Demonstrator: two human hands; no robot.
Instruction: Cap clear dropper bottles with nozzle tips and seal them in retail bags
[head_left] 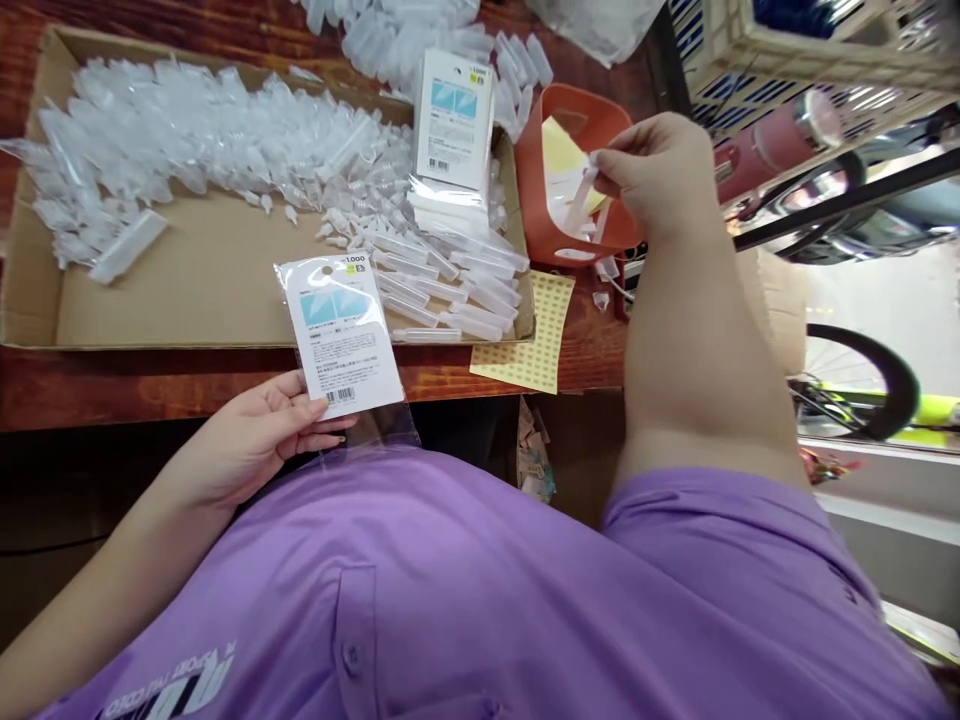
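Observation:
My left hand [259, 437] holds a clear plastic packet with a white printed card [345, 335] by its lower end, just in front of the table edge. My right hand [660, 165] is over an orange plastic basket [540, 215] and pinches a small white paper strip [581, 200] at the basket's rim. Yellow paper lies inside the basket.
A shallow cardboard tray [187, 290] holds heaps of small clear plastic tubes [187, 130] and a stack of finished packets [454, 125]. A yellow sticker sheet [536, 335] lies at the table edge. A white and blue crate [810, 60] stands at right.

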